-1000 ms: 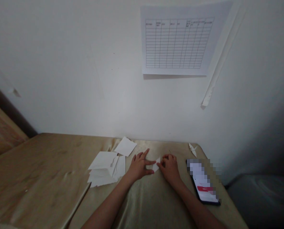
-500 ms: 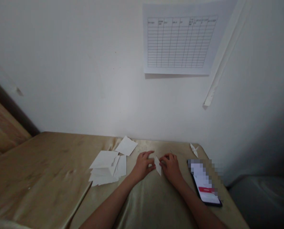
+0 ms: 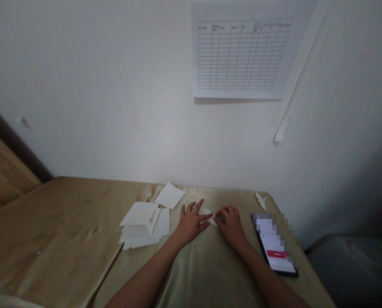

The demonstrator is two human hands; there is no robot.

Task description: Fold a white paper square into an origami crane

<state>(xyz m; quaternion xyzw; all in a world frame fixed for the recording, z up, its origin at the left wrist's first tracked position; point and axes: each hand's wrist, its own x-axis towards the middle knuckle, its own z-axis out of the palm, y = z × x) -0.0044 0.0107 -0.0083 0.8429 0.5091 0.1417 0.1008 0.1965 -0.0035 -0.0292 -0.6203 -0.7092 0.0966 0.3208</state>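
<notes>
Folded paper: on the cloth, between both hands.
Left hand: fingers spread, index finger laid on the paper.
Right hand: fingers curled at its right edge; cannot tell whether pinched.
Phone: near right hand, screen lit.

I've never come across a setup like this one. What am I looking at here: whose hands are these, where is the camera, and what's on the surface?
There is no machine here: these are a person's bare hands, seen by a camera worn on the head, looking forward and down. The left hand, fingers spread, lies over part of a small white paper. The right hand has its fingertips at the paper's right end; whether they pinch it is too small to tell. On the cloth-like tan surface, white sheets lie to the left; a phone with a lit, partly blurred-out screen and a small folded paper figure lie to the right.
</notes>
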